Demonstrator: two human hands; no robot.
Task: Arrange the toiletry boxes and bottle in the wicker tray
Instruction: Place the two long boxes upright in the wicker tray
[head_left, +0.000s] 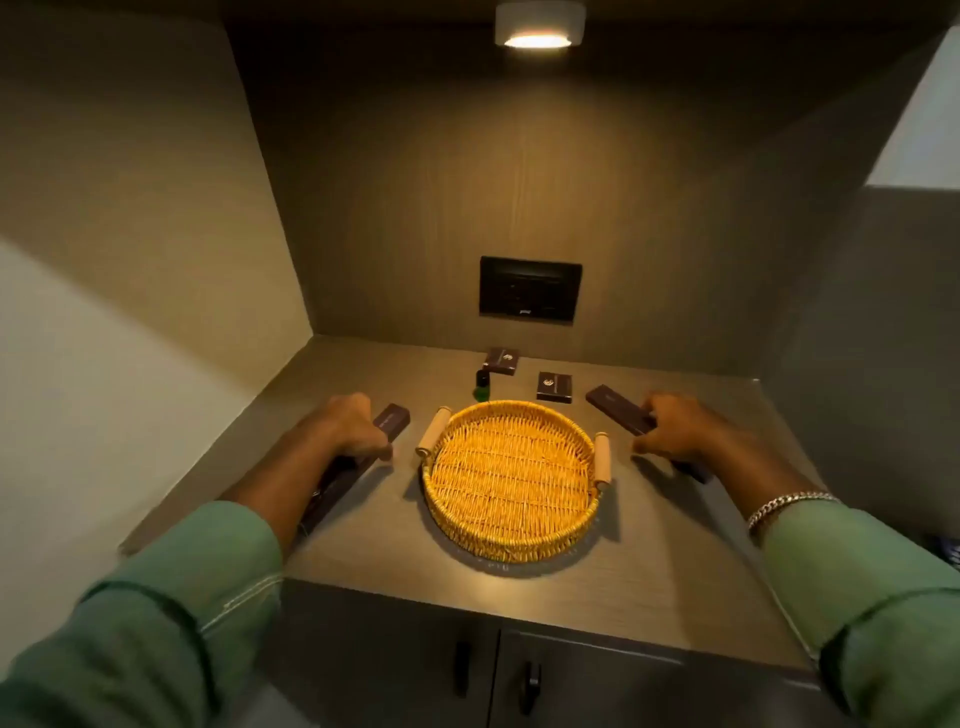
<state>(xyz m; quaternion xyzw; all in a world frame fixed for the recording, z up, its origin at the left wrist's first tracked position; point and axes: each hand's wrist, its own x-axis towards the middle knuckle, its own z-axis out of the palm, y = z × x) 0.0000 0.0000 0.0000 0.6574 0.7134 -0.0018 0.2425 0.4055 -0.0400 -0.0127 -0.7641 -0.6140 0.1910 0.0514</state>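
A round yellow wicker tray (511, 540) with two wooden handles sits mid-counter, nothing inside it. My left hand (356, 426) is closed over a long dark box (392, 420) lying left of the tray. My right hand (675, 431) grips another long dark box (615, 408) to the tray's right. Behind the tray stand a small green bottle (482, 387) with a dark cap and two small dark boxes, one at the back (503, 360) and one nearer (555, 386).
The counter (675, 571) sits in a niche with walls on the left, back and right. A black socket panel (530, 291) is on the back wall, a lamp (537, 26) overhead. Cabinet doors with dark handles (530, 680) lie below the front edge.
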